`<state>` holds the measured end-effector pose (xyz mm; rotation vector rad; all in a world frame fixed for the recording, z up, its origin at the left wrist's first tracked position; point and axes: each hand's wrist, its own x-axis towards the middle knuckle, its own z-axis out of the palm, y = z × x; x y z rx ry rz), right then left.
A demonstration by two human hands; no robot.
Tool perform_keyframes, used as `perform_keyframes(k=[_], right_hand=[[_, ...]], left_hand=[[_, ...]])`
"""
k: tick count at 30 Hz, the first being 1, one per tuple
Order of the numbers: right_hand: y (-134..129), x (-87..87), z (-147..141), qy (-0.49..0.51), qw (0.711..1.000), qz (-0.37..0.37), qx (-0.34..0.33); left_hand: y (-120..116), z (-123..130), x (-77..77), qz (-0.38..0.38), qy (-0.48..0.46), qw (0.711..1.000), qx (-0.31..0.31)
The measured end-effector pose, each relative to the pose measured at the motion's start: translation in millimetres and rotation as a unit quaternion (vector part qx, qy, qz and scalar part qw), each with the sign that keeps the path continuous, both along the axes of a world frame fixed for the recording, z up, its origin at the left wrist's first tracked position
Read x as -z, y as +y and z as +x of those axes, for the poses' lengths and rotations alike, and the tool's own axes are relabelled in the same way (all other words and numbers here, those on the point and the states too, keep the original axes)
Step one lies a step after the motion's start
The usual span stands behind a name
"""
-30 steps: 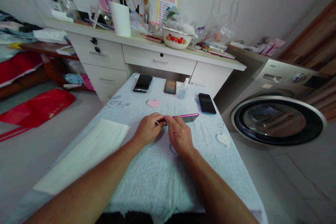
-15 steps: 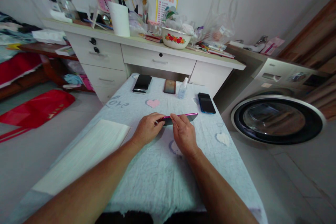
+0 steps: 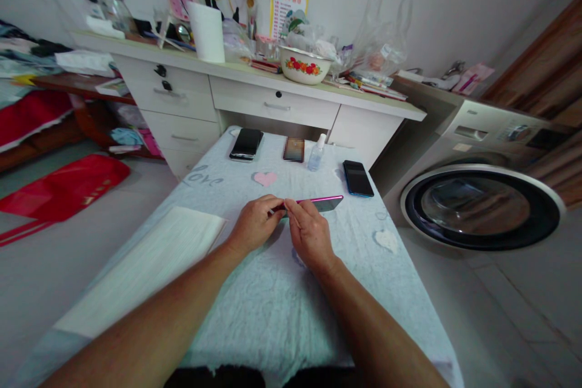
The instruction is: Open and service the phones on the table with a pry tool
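Note:
A phone with a magenta edge (image 3: pixel 324 202) is tilted up on its long side above the pale cloth-covered table (image 3: pixel 254 309). My left hand (image 3: pixel 255 224) grips its left end with curled fingers. Just right of that, my right hand (image 3: pixel 309 235) pinches or rubs the phone's near edge with its fingertips. What lies between the fingers is too small to tell.
At the table's far end lie a black phone (image 3: pixel 246 143), a brownish phone (image 3: pixel 294 149), a small clear bottle (image 3: pixel 317 153) and a blue phone (image 3: pixel 357 178). A folded white cloth (image 3: pixel 150 267) lies left. A cluttered desk (image 3: pixel 273 97) stands behind, a washing machine (image 3: pixel 482 194) to the right.
My right hand slid a little right along the phone's edge, then back left beside my left hand. The phone stays tilted in the same place.

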<state>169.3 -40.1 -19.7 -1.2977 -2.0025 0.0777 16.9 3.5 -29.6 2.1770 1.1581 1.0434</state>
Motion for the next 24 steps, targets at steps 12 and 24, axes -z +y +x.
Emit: perform_keyframes(k=[12,24], right_hand=[[-2,-4.0,-1,-0.039,0.999,-0.017,0.002],[2,-2.1,16,-0.007,0.999,0.007,0.051]], left_hand=[[-1,0,-1.7,0.006,0.002,1.0,0.005],[0,1,-3.4,-0.007,-0.006,1.0,-0.002]])
